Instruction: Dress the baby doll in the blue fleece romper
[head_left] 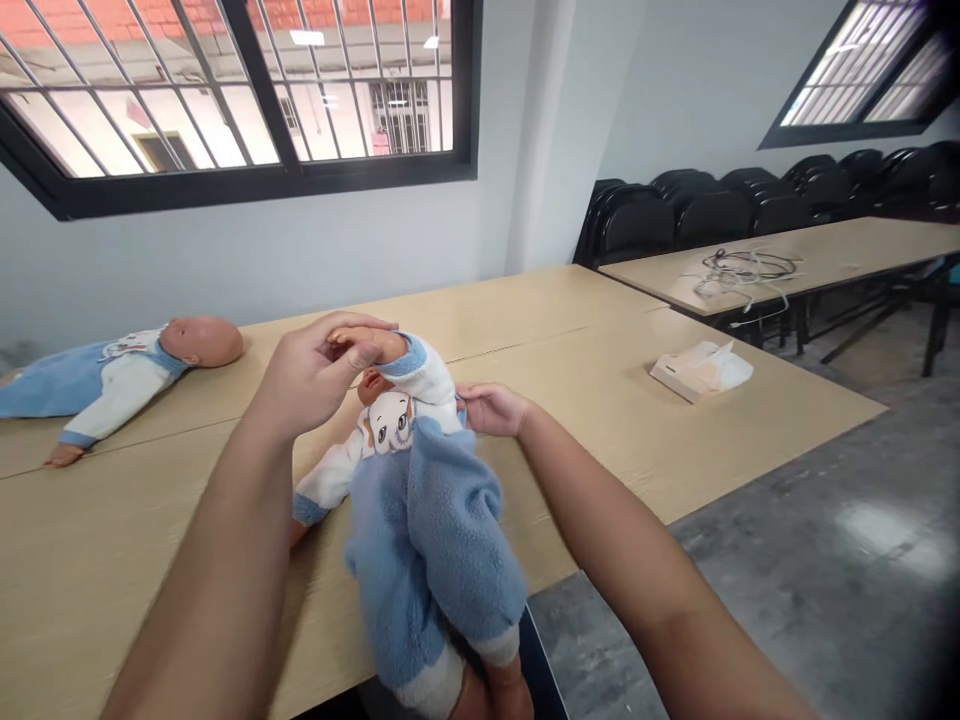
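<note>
A baby doll (431,500) in a blue and white fleece outfit lies on its back, its legs reaching over the table's near edge. My left hand (311,370) is closed around the doll's raised forearm, which is bent across in front of its head. At the side of the doll's upper body, my right hand (495,408) pinches the outfit's fabric near the shoulder; its fingertips are partly hidden. A cartoon face is printed on the outfit's chest. The doll's other arm (330,480) rests out to the left. Most of its head is hidden behind the raised arm.
A second doll (142,365) in similar clothes lies at the left on the wooden table (585,350). A tissue box (701,370) stands to the right. Tangled cables (746,270) lie on a farther table, with black folding chairs (637,220) stacked along the wall.
</note>
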